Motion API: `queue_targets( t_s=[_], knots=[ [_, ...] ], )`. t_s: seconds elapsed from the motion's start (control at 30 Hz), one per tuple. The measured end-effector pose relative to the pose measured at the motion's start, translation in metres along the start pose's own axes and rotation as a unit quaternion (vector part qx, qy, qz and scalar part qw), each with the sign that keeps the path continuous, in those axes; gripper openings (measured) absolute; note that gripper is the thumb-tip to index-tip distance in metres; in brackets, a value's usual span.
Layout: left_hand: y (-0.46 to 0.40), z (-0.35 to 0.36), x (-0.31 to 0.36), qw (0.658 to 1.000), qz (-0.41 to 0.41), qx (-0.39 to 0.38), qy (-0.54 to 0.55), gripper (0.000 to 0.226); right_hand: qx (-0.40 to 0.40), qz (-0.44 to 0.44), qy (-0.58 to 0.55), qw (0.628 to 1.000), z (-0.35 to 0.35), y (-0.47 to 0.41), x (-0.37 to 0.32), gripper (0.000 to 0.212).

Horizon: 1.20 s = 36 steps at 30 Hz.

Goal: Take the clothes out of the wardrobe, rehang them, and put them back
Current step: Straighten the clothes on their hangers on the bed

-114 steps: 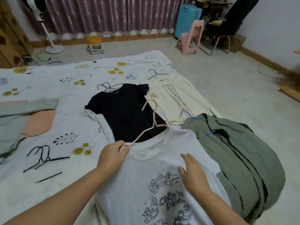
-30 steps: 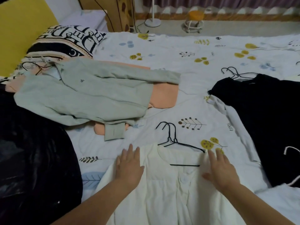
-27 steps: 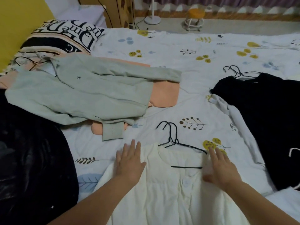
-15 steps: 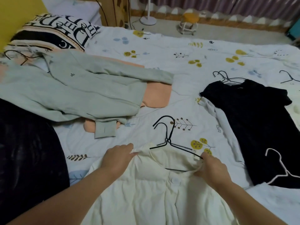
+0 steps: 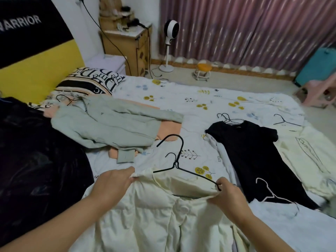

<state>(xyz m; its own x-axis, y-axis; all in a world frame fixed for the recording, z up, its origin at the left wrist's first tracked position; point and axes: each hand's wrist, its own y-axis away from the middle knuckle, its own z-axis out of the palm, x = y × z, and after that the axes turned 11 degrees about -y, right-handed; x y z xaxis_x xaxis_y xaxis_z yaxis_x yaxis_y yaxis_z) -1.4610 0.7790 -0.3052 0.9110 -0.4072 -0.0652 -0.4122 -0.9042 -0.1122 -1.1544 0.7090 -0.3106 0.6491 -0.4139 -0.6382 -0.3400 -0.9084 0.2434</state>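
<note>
A cream buttoned garment [image 5: 156, 215] lies on the bed in front of me, its neck raised off the quilt. My left hand [image 5: 113, 182] pinches its left shoulder. My right hand [image 5: 226, 194] grips the right shoulder together with the arm of a black wire hanger [image 5: 177, 165]. That hanger sits partly inside the neck opening, and a second black hook rises beside it. A black dress [image 5: 254, 157] lies to the right with a white hanger [image 5: 271, 192] on its hem.
A pale green jacket [image 5: 112, 124] over a peach garment lies at mid-left. A dark shiny garment [image 5: 36, 160] covers the left. Loose black hangers [image 5: 283, 120] rest far right on the quilt. A fan [image 5: 170, 33], a small stool [image 5: 202, 70] and a nightstand stand beyond the bed.
Both hands went from lying flat on the cream garment to gripping its shoulders and lifting them. The black hangers rose with the neck. My view tilted up toward the room.
</note>
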Motion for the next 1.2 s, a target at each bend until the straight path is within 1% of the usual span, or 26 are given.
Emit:
queue_targets(
  t_s=[0.1,0.13,0.2,0.27,0.37,0.5,0.6,0.73,0.87,0.93,1.0,1.07,1.1,1.2],
  knots=[
    [0.039,-0.031,0.004,0.999,-0.040,0.024,0.025,0.029,-0.015,-0.012,-0.024,1.000,-0.016,0.035,-0.010,0.038],
    [0.055,-0.040,0.006,0.997,-0.058,0.035,0.027,0.027,-0.022,-0.034,-0.024,0.999,-0.023,0.049,-0.012,0.034],
    [0.086,-0.064,0.010,0.995,-0.089,0.021,0.029,0.021,-0.050,-0.084,-0.043,0.994,-0.039,0.079,-0.016,0.023],
    [0.116,-0.088,0.013,0.993,-0.107,0.015,0.040,0.023,-0.072,-0.123,-0.060,0.988,-0.056,0.107,-0.021,0.022],
    [0.157,-0.117,0.014,0.992,-0.119,0.018,0.031,0.024,-0.074,-0.168,-0.031,0.983,-0.076,0.145,-0.036,0.027],
    [0.196,-0.151,0.005,0.991,-0.127,0.036,-0.002,0.020,-0.052,-0.215,-0.011,0.975,-0.088,0.187,-0.064,0.036],
    [0.217,-0.179,-0.008,0.989,-0.140,0.055,-0.018,0.018,-0.022,-0.255,-0.027,0.966,-0.092,0.215,-0.086,0.041],
    [0.244,-0.217,-0.028,0.981,-0.150,0.113,-0.041,0.016,0.002,-0.295,-0.060,0.954,-0.099,0.246,-0.122,0.046],
    [0.275,-0.252,-0.058,0.969,-0.163,0.176,-0.057,0.006,0.017,-0.341,-0.068,0.937,-0.101,0.275,-0.173,0.045],
    [0.290,-0.269,-0.074,0.967,-0.163,0.188,-0.062,0.009,0.025,-0.367,-0.068,0.927,-0.100,0.288,-0.202,0.042],
    [0.306,-0.286,-0.089,0.966,-0.152,0.198,-0.069,0.010,0.035,-0.395,-0.062,0.916,-0.095,0.302,-0.232,0.034],
    [0.323,-0.298,-0.106,0.962,-0.160,0.208,-0.071,0.023,0.049,-0.419,-0.055,0.905,-0.086,0.314,-0.259,0.019],
    [0.332,-0.300,-0.116,0.960,-0.161,0.216,-0.072,0.028,0.055,-0.428,-0.051,0.901,-0.080,0.320,-0.271,0.015],
    [0.357,-0.302,-0.149,0.955,-0.168,0.233,-0.073,0.035,0.073,-0.444,-0.054,0.892,-0.053,0.337,-0.304,0.011]
  ],
)
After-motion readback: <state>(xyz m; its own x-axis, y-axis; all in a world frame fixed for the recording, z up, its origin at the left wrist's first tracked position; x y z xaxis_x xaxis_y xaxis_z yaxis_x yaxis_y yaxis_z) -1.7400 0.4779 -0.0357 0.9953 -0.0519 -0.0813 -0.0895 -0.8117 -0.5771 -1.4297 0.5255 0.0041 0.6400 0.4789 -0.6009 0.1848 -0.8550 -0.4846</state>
